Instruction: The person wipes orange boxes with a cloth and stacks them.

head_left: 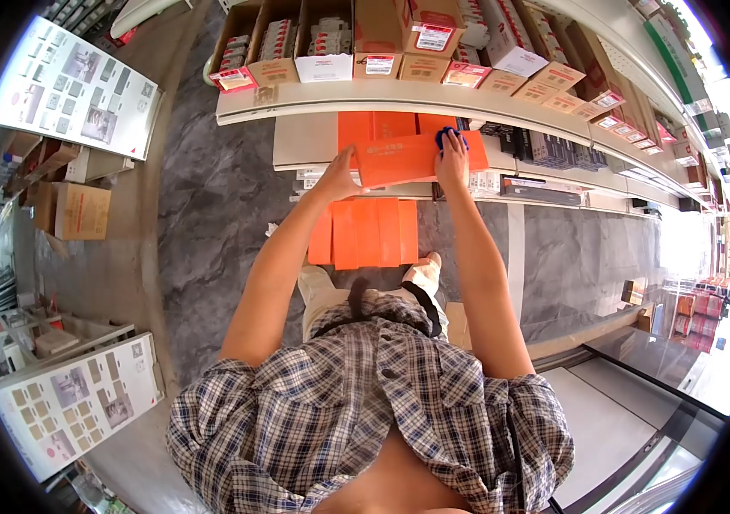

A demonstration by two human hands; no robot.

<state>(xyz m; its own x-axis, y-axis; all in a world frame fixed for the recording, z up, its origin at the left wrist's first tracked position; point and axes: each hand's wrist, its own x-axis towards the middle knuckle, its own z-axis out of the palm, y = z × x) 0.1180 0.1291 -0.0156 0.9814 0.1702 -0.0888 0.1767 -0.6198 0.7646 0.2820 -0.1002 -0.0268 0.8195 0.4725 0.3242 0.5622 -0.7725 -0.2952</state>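
Note:
A long orange box point(416, 159) with pale lettering is held out in front of the shelves, slightly tilted. My left hand point(341, 178) grips its left end. Under my right hand point(452, 164) a bunched blue cloth point(448, 137) is pressed against the box near its right end. More orange boxes point(373, 126) sit on the lower shelf just behind. Below, near my feet, stands a row of similar orange boxes point(366, 233). What the fingers do under the held box is hidden.
An upper shelf point(313, 98) with open cartons point(378, 43) juts out above the lower shelf. Dark boxes point(553, 152) line the lower shelf to the right. Display boards point(78, 86) and a cardboard box point(82, 211) stand at left. A glass-topped counter point(656, 364) is at right.

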